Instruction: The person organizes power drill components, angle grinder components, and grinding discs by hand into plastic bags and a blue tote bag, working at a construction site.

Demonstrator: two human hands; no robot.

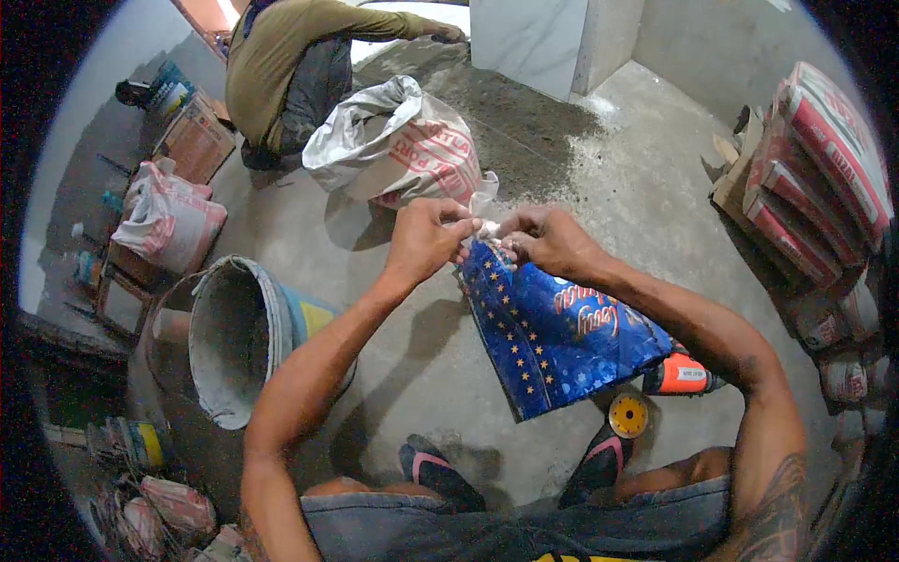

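Close together in the middle of the head view, my left hand (434,242) and my right hand (548,245) pinch the gathered white top of a blue printed bag (571,328). Fingers of both hands are pressed together on it; their tips partly hide the gathered part. The blue bag hangs down and to the right, with gold stars along one side. Just beyond my left hand stands an open white sack (412,150) with red print.
A co-worker (300,75) crouches at the back left by dark wet mortar (524,122). A bucket (234,337) stands at left. An orange tool (679,375) and a yellow disc (628,415) lie near my right foot. Red-white sacks (824,169) are stacked at right.
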